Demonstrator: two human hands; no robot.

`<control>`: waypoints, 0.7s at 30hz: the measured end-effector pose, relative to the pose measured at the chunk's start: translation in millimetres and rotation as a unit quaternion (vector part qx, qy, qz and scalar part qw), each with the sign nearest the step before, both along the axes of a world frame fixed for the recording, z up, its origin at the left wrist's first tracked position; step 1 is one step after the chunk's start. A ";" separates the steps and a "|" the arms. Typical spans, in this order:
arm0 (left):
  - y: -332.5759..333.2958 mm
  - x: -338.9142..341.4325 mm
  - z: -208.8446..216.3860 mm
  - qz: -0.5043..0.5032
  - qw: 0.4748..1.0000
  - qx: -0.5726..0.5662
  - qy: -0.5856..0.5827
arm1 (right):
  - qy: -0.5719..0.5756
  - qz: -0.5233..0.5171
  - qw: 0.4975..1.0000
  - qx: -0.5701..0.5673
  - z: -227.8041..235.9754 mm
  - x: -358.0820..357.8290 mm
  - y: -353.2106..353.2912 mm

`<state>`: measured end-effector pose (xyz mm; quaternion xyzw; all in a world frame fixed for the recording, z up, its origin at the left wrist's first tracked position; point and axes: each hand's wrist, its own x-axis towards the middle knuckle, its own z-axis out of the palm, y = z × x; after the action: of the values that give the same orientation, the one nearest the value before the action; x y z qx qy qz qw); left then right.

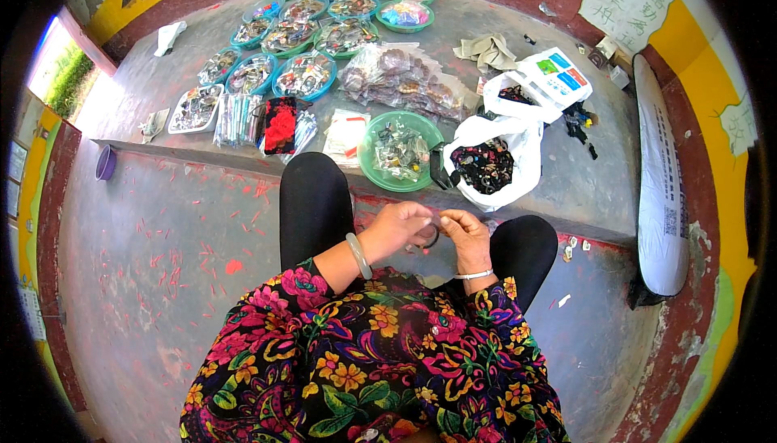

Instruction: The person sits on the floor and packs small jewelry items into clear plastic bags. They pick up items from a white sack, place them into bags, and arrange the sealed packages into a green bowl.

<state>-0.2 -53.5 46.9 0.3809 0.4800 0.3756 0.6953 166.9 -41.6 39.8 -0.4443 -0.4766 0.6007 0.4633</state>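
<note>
Floral sleeves [364,362] nearest | left hand [396,228] and right hand [465,237] both pinch a dark hair loop [432,239] taut over the lap | green basin [401,150] within reach

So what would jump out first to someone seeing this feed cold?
Probably the two hands meeting at centre: the left hand and right hand pinch a small dark ring-shaped piece between them above the knees. Next, the cluster of green and blue plastic basins filled with small trinkets, spread over the raised concrete step at upper left. Just right of centre, a white plastic bag gapes open, showing dark beads.
</note>
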 end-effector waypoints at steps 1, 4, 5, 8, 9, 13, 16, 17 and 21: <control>0.1 0.1 -1.3 -0.002 0.998 0.035 0.047 | -0.013 0.005 1.000 0.000 3.7 -0.5 0.5; 0.1 -0.8 -1.2 -0.045 0.989 0.074 0.116 | -0.116 0.109 0.987 -0.009 6.7 4.5 1.7; 0.7 -1.4 0.4 -0.066 0.987 0.077 0.127 | -0.112 0.107 0.988 -0.003 4.3 5.2 2.1; 1.8 -6.8 17.6 -0.084 0.982 0.083 0.150 | -0.047 0.019 0.998 -0.042 -5.8 12.2 7.4; 4.0 -10.4 19.7 -0.085 0.983 0.065 0.149 | 0.013 -0.025 0.998 -0.062 -8.2 14.4 9.7; 6.9 -22.5 16.0 -0.057 0.997 0.004 0.060 | 0.143 -0.112 0.972 -0.149 -15.2 19.6 16.3; 6.2 -21.7 10.1 -0.026 0.999 -0.022 -0.020 | 0.146 -0.126 0.970 -0.149 -13.6 17.0 15.3; 6.0 -20.8 9.1 -0.018 0.999 -0.029 -0.039 | 0.144 -0.128 0.969 -0.153 -12.8 16.4 14.9; 5.6 -18.5 4.3 0.021 0.999 -0.017 -0.021 | 0.130 -0.127 0.973 -0.142 -14.8 18.7 14.4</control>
<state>-18.7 -47.9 51.3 0.3511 0.4796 0.3902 0.7031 185.6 -27.2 25.0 -0.4810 -0.2616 0.6508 0.5260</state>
